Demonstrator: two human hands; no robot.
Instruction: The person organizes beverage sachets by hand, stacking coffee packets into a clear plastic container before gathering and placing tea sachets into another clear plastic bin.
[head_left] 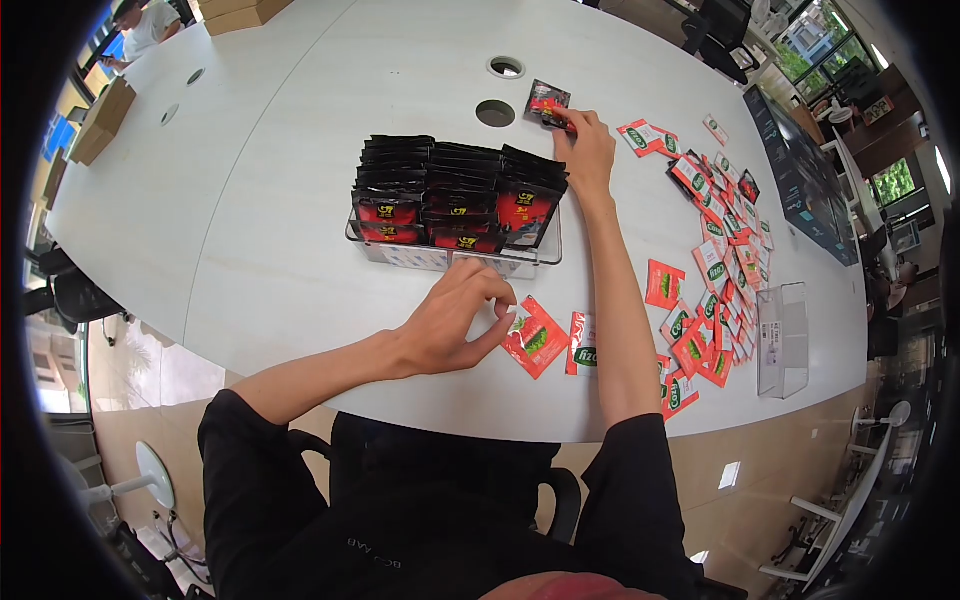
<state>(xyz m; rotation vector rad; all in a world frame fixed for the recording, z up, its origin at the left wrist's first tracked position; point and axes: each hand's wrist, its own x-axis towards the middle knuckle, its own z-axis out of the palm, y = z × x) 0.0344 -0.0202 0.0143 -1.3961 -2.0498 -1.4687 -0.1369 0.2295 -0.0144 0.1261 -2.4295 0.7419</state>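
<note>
White table (290, 200) bearing a clear plastic rectangular tray (405, 257) packed with upright black-and-red glossy sachets (463, 195). Left hand (455, 312): empty, fingers loosely curled beside the tray. Right hand (588, 150): fingertips touching a separate black-and-red glossy sachet (546, 98) beyond the tray; whether they pinch it cannot be told.

The right hand (587, 150) hides part of a dark sachet (545, 97), the top edge crops a cardboard box (240, 16), and print (771, 342) on the clear bin (796, 345) is illegibly small.
</note>
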